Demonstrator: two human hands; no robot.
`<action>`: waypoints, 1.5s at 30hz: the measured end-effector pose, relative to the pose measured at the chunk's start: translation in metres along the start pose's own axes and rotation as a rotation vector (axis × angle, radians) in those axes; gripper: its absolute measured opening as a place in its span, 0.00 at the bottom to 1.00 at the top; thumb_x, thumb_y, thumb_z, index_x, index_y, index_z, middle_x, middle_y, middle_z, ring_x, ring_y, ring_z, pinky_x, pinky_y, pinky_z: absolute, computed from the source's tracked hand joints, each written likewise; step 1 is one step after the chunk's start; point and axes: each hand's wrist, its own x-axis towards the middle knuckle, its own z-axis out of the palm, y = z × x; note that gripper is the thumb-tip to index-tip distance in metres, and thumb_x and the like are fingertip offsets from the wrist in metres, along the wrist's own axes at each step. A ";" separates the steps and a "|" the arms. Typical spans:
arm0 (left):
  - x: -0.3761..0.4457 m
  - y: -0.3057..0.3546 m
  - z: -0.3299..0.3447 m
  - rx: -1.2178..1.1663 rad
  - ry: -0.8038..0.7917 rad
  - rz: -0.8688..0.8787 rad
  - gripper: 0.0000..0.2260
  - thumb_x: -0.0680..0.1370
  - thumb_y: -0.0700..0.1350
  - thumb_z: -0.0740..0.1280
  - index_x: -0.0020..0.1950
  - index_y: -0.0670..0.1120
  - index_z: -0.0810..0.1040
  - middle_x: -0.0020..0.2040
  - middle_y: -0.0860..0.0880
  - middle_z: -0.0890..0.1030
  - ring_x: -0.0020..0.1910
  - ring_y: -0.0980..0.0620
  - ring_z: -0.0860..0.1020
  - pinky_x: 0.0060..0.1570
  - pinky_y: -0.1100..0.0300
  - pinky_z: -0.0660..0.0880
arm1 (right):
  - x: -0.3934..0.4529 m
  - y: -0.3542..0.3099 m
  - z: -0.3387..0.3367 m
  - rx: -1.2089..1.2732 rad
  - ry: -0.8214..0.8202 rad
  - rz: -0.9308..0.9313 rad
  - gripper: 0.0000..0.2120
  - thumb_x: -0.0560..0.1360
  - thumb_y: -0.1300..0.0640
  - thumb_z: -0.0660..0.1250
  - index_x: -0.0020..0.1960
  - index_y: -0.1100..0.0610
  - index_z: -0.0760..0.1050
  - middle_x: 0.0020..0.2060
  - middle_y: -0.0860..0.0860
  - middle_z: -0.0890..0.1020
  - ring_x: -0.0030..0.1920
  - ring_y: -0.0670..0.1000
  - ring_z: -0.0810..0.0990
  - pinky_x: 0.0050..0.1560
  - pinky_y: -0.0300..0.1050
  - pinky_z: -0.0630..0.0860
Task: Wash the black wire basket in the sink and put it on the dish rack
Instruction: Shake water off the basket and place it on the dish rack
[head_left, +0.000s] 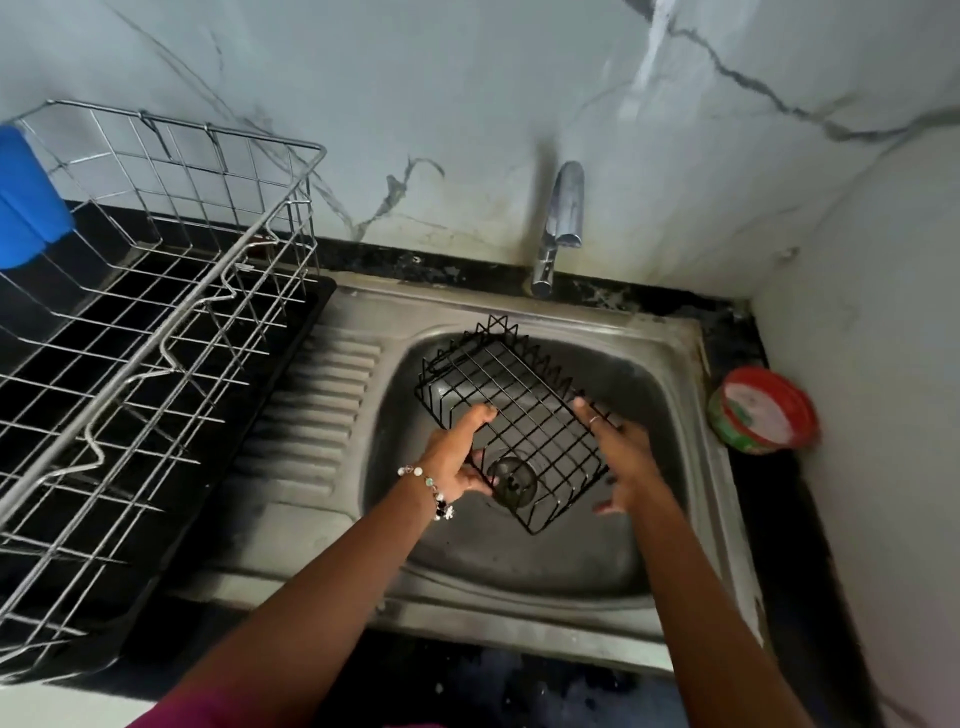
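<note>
A marble-patterned wall (467, 78) backs a dark counter where a large steel dish rack (156, 332) stands on a black tray, left of a stainless steel sink (519, 582). Over the sink's basin, a person holds a black wire basket (519, 415) tilted, its grid base facing the camera and the drain (511, 480) visible through the wires. The left hand (460, 457) grips the basket's left edge, fingers curled over the wire and thumb beneath. The right hand (626, 460) lies against the right edge with fingers extended; whether it clasps the wire cannot be told. A chrome tap (561, 218) rises behind, no water visible. A red-lidded tub (761, 410) sits at the sink's right. A beaded bracelet (431, 488) circles the left wrist.
</note>
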 end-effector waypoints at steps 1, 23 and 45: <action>-0.001 -0.002 0.003 -0.025 -0.003 -0.008 0.27 0.70 0.50 0.75 0.63 0.43 0.69 0.53 0.40 0.73 0.52 0.43 0.76 0.54 0.31 0.73 | -0.001 0.003 0.003 0.072 0.035 -0.002 0.52 0.60 0.34 0.75 0.75 0.46 0.52 0.75 0.57 0.59 0.70 0.67 0.63 0.53 0.79 0.67; -0.020 0.028 -0.036 0.091 0.028 0.069 0.24 0.68 0.59 0.75 0.59 0.50 0.74 0.57 0.41 0.74 0.59 0.41 0.76 0.49 0.45 0.79 | 0.008 0.016 -0.025 0.199 0.008 0.006 0.29 0.59 0.45 0.75 0.58 0.51 0.74 0.45 0.50 0.74 0.49 0.58 0.76 0.46 0.61 0.75; -0.038 0.005 -0.030 0.103 -0.022 0.193 0.23 0.73 0.55 0.72 0.62 0.45 0.75 0.56 0.38 0.76 0.55 0.38 0.80 0.49 0.47 0.81 | 0.023 0.004 -0.038 0.233 -0.029 -0.307 0.23 0.59 0.45 0.74 0.52 0.49 0.77 0.31 0.43 0.74 0.31 0.48 0.72 0.24 0.38 0.67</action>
